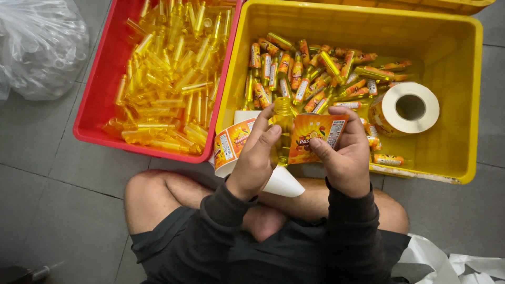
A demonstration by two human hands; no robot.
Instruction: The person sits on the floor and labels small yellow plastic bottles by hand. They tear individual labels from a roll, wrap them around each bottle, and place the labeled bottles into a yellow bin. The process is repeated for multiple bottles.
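My left hand grips a small yellow bottle held upright in front of me. My right hand pinches an orange printed label against the bottle's side. A strip of label backing paper with another orange label hangs under my left hand, curling down over my lap. Both hands hover over the near edge of the yellow crate.
The yellow crate holds several labelled bottles and a roll of labels. A red crate to the left is full of plain yellow bottles. A clear plastic bag lies far left. White paper scraps lie on the grey tiled floor at right.
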